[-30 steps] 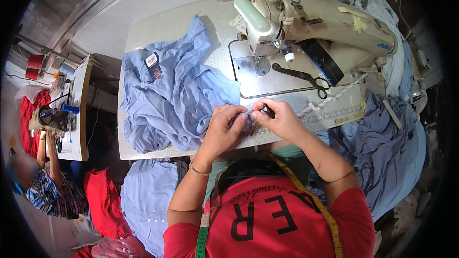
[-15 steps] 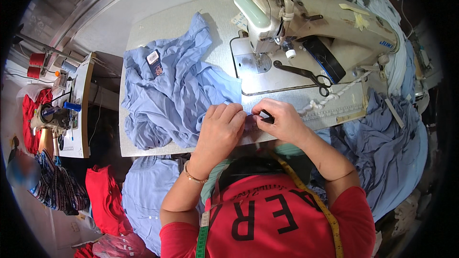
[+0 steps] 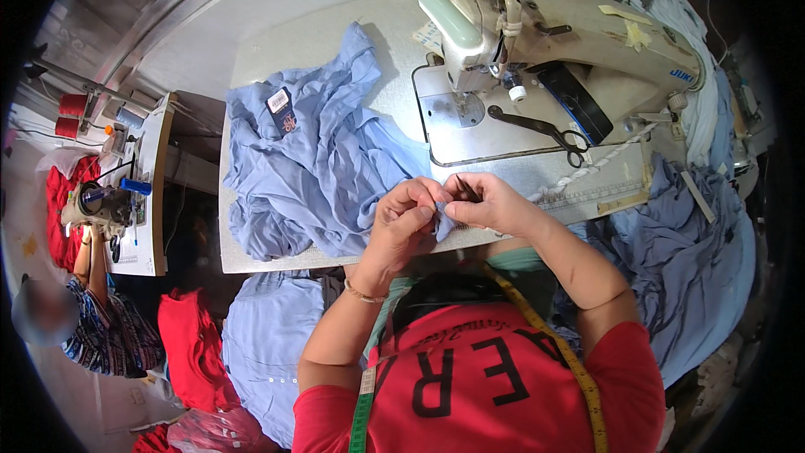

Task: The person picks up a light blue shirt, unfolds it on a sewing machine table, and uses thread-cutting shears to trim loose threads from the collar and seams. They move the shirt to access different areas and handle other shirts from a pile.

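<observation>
A light blue garment lies crumpled on the left part of the sewing table, a dark hang tag on top of it. My left hand is closed, pinching an edge of this garment near the table's front edge. Close beside it, my right hand is closed round a small dark pointed tool; the fingers cover most of it, so its kind is unclear. The right fingertips also touch the bit of blue cloth between the hands.
A sewing machine stands at the back right. Black scissors and a dark phone-like slab lie before it. More blue cloth hangs at the right and over a pile at lower left. Another person works at the far-left machine.
My left hand has turned, its thumb now showing, and lifts the garment's edge into a small fold. My right hand has come in against it, the dark tool now pointing up and away.
</observation>
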The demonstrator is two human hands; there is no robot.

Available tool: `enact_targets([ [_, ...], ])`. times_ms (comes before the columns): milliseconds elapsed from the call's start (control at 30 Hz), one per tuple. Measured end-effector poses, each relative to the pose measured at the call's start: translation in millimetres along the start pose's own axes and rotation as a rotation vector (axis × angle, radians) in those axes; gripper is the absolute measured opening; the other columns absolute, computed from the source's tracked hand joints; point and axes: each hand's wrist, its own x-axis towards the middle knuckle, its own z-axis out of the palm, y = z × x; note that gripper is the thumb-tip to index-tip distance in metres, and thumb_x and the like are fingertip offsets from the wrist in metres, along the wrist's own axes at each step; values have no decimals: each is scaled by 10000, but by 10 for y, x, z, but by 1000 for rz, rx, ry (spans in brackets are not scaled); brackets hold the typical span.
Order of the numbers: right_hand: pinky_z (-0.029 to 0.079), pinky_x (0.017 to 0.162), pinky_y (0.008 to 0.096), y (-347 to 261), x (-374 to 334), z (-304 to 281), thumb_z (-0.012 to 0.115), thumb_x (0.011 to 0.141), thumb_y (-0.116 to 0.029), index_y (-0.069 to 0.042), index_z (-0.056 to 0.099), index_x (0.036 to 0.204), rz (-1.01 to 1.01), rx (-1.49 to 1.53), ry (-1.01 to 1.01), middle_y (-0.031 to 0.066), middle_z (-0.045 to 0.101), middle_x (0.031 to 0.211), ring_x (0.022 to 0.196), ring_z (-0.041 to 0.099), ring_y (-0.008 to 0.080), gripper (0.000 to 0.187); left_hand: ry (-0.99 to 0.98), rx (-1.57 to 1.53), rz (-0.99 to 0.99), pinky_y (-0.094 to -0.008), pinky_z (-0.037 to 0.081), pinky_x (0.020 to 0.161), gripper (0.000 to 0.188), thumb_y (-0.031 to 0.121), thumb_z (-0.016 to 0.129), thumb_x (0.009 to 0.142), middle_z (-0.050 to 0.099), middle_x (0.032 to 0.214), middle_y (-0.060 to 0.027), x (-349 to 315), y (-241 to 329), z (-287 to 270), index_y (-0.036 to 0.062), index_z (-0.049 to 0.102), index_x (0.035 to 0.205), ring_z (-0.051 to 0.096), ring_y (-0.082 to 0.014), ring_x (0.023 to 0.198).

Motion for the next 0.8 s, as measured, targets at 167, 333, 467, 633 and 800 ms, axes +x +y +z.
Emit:
enact_targets([
  [167, 310, 453, 161, -6, 1, -48, 628, 829, -110, -48, 570, 923, 197, 196, -48, -44, 503, 717, 525, 406, 15, 127, -126, 736, 199, -236, 415, 615, 69, -4, 559, 793, 554, 870, -66, 5, 162, 14, 26, 518, 839, 512, -119, 701],
  [333, 316, 435, 174, -49, -34, -5, 626, 824, -96, -43, 567, 928, 166, 175, 45, -34, 503, 707, 494, 400, 23, 131, -293, 1742, 320, -276, 447, 613, 124, -53, 504, 783, 535, 866, -83, 5, 425, 141, 3, 474, 889, 527, -188, 653],
  [467, 306, 429, 180, -10, -50, -93, 655, 834, -126, -61, 545, 947, 116, 174, 86, -30, 481, 702, 485, 386, 30, 171, -180, 1358, 520, -367, 462, 579, 214, -63, 502, 764, 545, 871, -195, 144, 455, -36, 15, 455, 957, 544, -355, 655],
  [633, 348, 489, 182, 15, -69, -113, 611, 881, -124, -41, 557, 946, 31, 63, 41, -33, 507, 732, 547, 426, 37, 118, 120, 935, 94, -185, 365, 565, 28, -5, 539, 860, 535, 843, 13, 46, 376, -71, 10, 531, 882, 448, -30, 674],
  [800, 374, 554, 198, -32, -103, -62, 599, 872, -110, -29, 572, 945, -137, -304, 114, -14, 551, 787, 614, 454, 51, 113, 32, 970, 99, -216, 415, 630, 204, 85, 654, 834, 549, 865, -11, -18, 308, 125, 14, 557, 1000, 482, -74, 687],
])
